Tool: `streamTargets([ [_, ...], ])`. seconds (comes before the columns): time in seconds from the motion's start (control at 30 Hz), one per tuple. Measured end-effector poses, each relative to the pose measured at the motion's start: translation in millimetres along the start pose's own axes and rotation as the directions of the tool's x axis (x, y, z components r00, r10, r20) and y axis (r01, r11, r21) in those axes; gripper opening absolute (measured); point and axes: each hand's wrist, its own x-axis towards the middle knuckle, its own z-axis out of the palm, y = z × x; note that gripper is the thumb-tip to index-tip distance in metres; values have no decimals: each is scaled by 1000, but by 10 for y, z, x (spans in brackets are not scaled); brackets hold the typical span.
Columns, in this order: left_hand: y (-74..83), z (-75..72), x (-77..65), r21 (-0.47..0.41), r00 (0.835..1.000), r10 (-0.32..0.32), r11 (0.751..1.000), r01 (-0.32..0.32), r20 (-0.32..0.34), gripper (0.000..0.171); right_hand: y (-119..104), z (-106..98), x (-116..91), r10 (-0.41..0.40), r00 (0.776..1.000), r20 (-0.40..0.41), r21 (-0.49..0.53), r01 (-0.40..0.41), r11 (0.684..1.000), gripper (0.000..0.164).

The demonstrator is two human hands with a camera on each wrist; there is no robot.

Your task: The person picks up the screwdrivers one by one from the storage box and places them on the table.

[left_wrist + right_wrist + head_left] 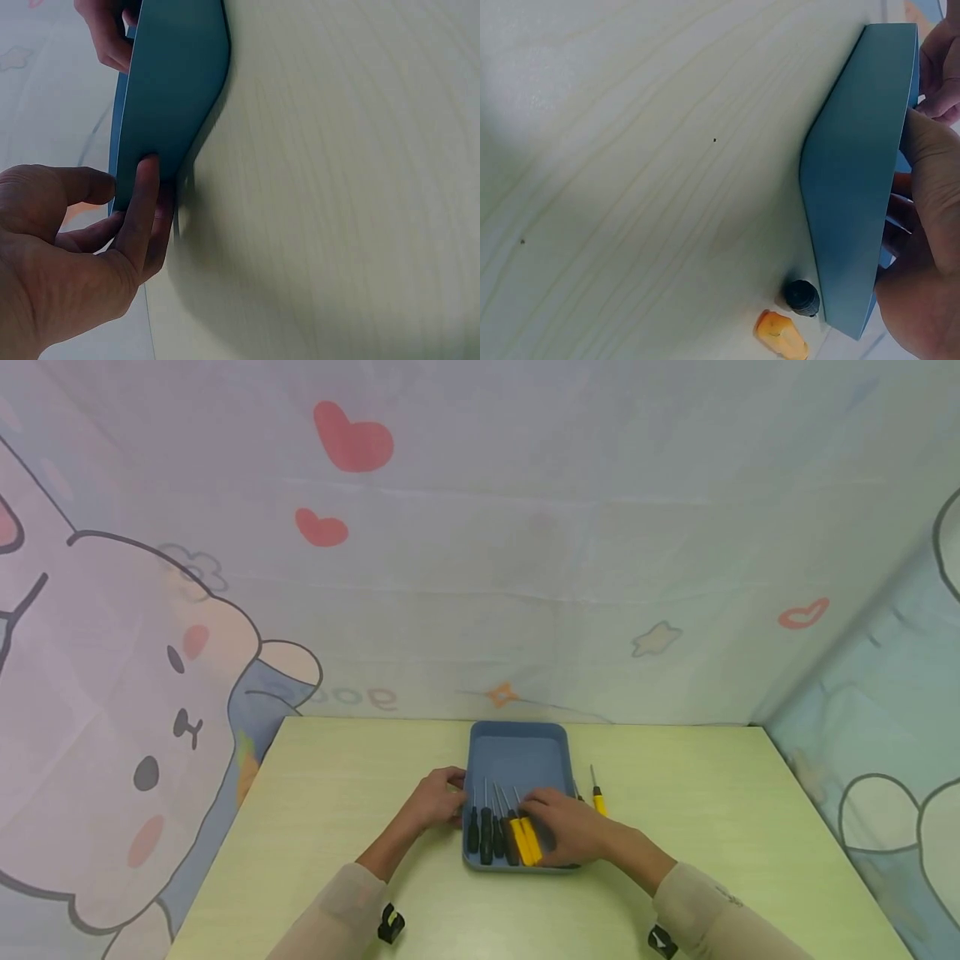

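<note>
A blue tray [519, 752] lies on the table. Several screwdrivers are lined up in its near half, with dark handles such as the black screwdriver [487, 837] at left and yellow ones beside them. My left hand [438, 797] holds the tray's left side, fingers against its outer wall in the left wrist view. Inside the tray, my right hand [570, 828] grips a yellow-handled screwdriver [531, 837] near the right end of the row. The wall hides most of those fingers in the right wrist view.
Right of the tray, a yellow-and-black screwdriver [598, 800] lies on the table [690, 793]. Closer to the tray wall is a black-handled tool [802, 298], partly hidden by my right hand in the head view. A printed cloth [480, 568] hangs behind.
</note>
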Motion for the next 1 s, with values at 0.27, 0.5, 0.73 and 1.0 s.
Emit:
streamTargets([
  [0.27,-8,16,1,-38,1000,-16,999,16,8,50,23,13,-21,-1,1000,-15,35,2,999,85],
  [0.5,-6,18,-3,-29,1000,-21,999,21,-2,50,40,-6,-21,-9,1000,-30,38,10,999,85],
  [0.73,-10,14,-10,-43,1000,-26,999,25,-1,50,43,-13,-16,-8,999,-39,48,10,999,87],
  [1.0,-36,14,11,-39,1000,-25,999,25,0,48,24,-31,-29,-19,998,-64,16,20,1000,86],
])
